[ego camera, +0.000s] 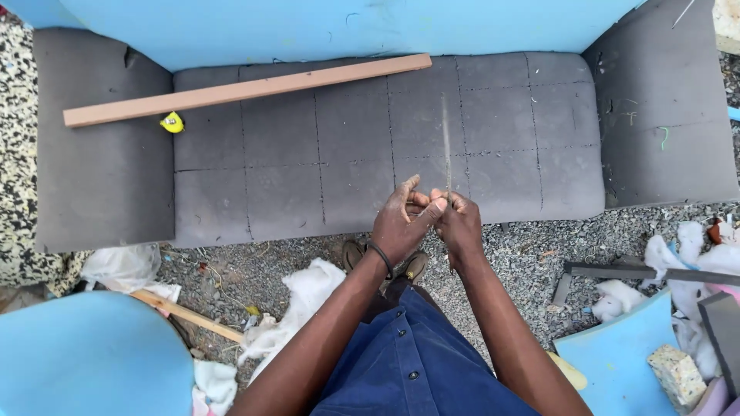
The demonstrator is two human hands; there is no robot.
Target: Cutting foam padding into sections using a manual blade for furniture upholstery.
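While both hands meet just in front of the grey foam seat [370, 146], they share one thin, straight metal blade or needle [446, 146] that stands up from between them and reaches over the seat's stitched squares. The left hand [401, 223], a dark band on its wrist, has thumb and fingers pinched against the tool's lower end, and the right hand [460, 223] is closed in a fist around the same end; each grip is clamped on the tool, and the two hands touch one another.

On the seat's far edge lies a long wooden batten [247, 90], slanted, with a small yellow tape measure [173, 122] just below its left part. A light-blue foam sheet [347, 23] forms the back, with grey foam arms at either side. The gravel ground [524, 262] carries white wadding [308, 289], more blue foam pieces [85, 354] and a wooden stick [185, 314]. No packages, labels or signs can be made out.
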